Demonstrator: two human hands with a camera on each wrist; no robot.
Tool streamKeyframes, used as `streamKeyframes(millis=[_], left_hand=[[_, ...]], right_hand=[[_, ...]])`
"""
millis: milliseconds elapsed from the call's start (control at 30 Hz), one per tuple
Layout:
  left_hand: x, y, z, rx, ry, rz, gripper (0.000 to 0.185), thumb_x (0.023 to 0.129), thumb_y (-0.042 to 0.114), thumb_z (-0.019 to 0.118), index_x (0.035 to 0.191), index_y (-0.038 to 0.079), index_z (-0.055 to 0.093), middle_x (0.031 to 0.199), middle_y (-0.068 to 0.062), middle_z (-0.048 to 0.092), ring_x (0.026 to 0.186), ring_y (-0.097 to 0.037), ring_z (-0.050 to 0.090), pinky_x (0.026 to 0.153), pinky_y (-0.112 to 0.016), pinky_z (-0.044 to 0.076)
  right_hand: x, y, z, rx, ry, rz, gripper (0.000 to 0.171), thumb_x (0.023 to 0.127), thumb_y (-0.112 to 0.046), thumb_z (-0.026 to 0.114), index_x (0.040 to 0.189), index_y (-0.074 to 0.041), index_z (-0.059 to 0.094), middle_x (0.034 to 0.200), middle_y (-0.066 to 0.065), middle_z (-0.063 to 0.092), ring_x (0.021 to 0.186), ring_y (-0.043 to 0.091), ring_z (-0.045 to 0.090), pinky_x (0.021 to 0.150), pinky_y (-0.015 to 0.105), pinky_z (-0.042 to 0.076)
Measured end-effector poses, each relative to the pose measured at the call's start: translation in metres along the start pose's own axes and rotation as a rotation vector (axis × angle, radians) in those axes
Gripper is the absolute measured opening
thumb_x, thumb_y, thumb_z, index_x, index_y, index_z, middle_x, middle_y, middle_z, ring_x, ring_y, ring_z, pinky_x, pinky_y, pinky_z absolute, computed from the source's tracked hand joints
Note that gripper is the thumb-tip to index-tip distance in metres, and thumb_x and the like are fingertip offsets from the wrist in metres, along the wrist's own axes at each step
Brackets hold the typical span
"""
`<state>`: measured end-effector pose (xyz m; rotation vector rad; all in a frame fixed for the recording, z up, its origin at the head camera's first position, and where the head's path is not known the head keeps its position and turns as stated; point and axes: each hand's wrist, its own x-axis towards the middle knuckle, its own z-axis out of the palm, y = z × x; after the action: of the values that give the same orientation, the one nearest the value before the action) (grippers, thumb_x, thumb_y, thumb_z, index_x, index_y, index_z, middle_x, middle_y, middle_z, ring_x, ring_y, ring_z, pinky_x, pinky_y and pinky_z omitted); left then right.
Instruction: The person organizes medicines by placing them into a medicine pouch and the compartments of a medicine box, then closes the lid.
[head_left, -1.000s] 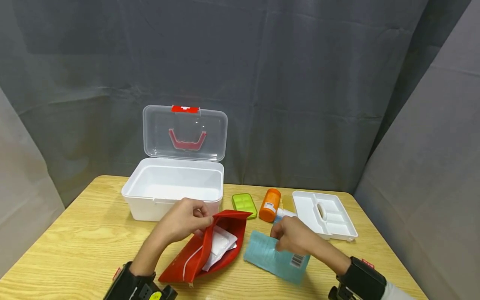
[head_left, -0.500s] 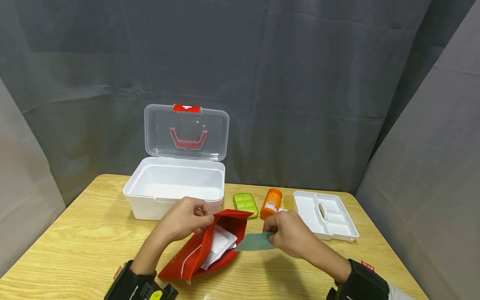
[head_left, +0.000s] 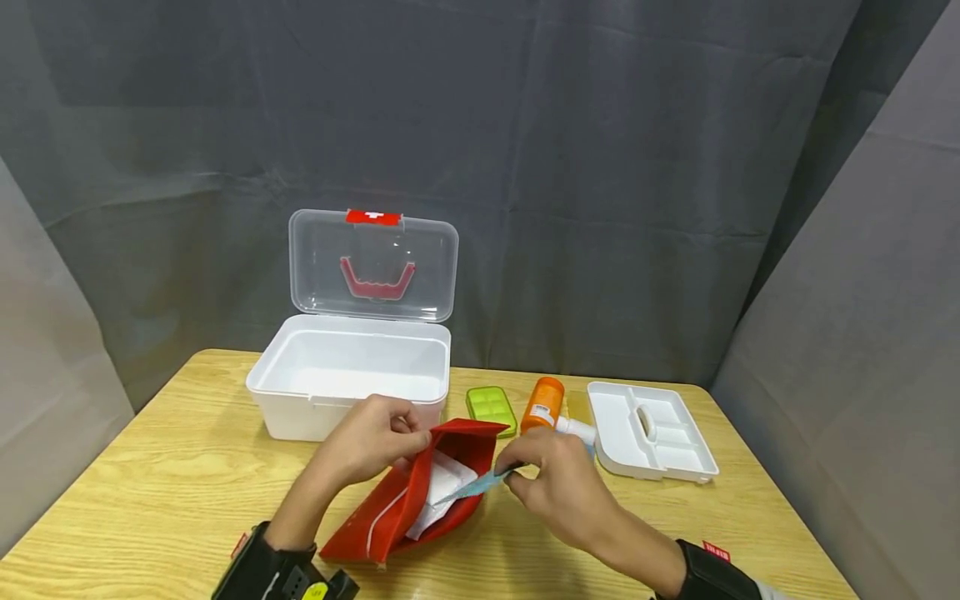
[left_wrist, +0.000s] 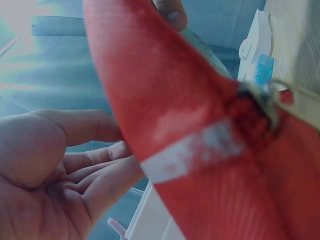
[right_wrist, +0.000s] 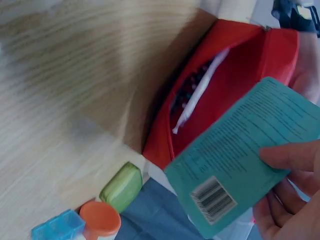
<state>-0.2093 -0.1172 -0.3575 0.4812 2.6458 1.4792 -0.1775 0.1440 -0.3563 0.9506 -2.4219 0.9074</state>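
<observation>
Right hand [head_left: 561, 482] pinches the teal packet [right_wrist: 225, 150], jutting left to the mouth of the red pouch [head_left: 401, 515] the left hand [head_left: 373, 442] grips.

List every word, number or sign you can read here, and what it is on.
White cross: on the red latch of the box lid.
Small print and barcode on the teal packet: too blurred.
Label on the orange bottle: too small.
Red tag and yellow sticker on the wristbands: too small.
No words or numbers are legible.
</observation>
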Motion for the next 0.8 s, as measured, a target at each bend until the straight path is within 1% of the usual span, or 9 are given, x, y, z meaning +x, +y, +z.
streamKeyframes(millis=[100,200,300,400,500,600,800], left_hand=[[0.000,0.001,0.001,-0.009,0.005,-0.007,0.011,0.087,0.011,0.067,0.078,0.004,0.068,0.068,-0.003,0.069,0.056,-0.021,0.069,0.057,-0.032,0.059],[0.000,0.003,0.002,-0.018,0.006,-0.014,0.012,0.088,0.011,0.067,0.078,0.004,0.068,0.069,-0.004,0.070,0.056,-0.019,0.069,0.058,-0.035,0.061],[0.000,0.004,0.003,-0.021,0.007,-0.011,0.012,0.088,0.010,0.067,0.078,0.004,0.068,0.069,-0.003,0.070,0.056,-0.019,0.069,0.058,-0.034,0.061],[0.000,0.004,0.004,-0.023,0.008,-0.005,0.011,0.087,0.010,0.067,0.077,0.004,0.068,0.067,-0.003,0.069,0.055,-0.018,0.068,0.057,-0.034,0.060],[0.000,0.004,0.005,-0.043,-0.001,-0.001,0.011,0.087,0.009,0.067,0.078,0.003,0.068,0.067,-0.004,0.069,0.054,-0.016,0.068,0.059,-0.039,0.062],[-0.001,0.004,0.006,-0.048,-0.004,0.003,0.011,0.087,0.009,0.067,0.078,0.003,0.068,0.066,-0.004,0.069,0.054,-0.016,0.067,0.059,-0.042,0.062],[0.000,0.003,0.008,-0.056,-0.010,0.017,0.010,0.086,0.008,0.066,0.078,0.004,0.068,0.069,-0.004,0.070,0.056,-0.016,0.067,0.058,-0.042,0.062]], right_hand=[[-0.003,0.001,0.009,-0.003,0.069,-0.082,0.034,0.063,0.014,0.080,0.077,-0.016,0.076,0.078,-0.010,0.071,0.076,0.003,0.061,0.069,0.021,0.053],[-0.005,0.001,0.018,-0.017,0.121,-0.167,0.033,0.063,0.013,0.080,0.078,-0.017,0.075,0.082,-0.009,0.071,0.079,0.005,0.063,0.072,0.019,0.053],[-0.006,0.002,0.026,-0.025,0.158,-0.239,0.034,0.063,0.012,0.079,0.079,-0.017,0.074,0.083,-0.008,0.069,0.080,0.007,0.064,0.074,0.017,0.052],[-0.006,0.003,0.035,-0.020,0.181,-0.300,0.034,0.065,0.013,0.077,0.080,-0.017,0.074,0.083,-0.007,0.068,0.081,0.008,0.063,0.076,0.018,0.052],[-0.005,0.006,0.043,-0.018,0.201,-0.349,0.033,0.066,0.013,0.075,0.081,-0.016,0.074,0.083,-0.006,0.068,0.081,0.009,0.063,0.076,0.019,0.052],[-0.005,0.009,0.051,-0.024,0.204,-0.374,0.032,0.067,0.013,0.073,0.081,-0.015,0.074,0.082,-0.005,0.069,0.081,0.010,0.064,0.077,0.021,0.052],[-0.007,0.013,0.065,-0.039,0.133,-0.327,0.028,0.071,0.011,0.073,0.082,-0.014,0.076,0.085,-0.006,0.073,0.085,0.010,0.068,0.080,0.022,0.054]])
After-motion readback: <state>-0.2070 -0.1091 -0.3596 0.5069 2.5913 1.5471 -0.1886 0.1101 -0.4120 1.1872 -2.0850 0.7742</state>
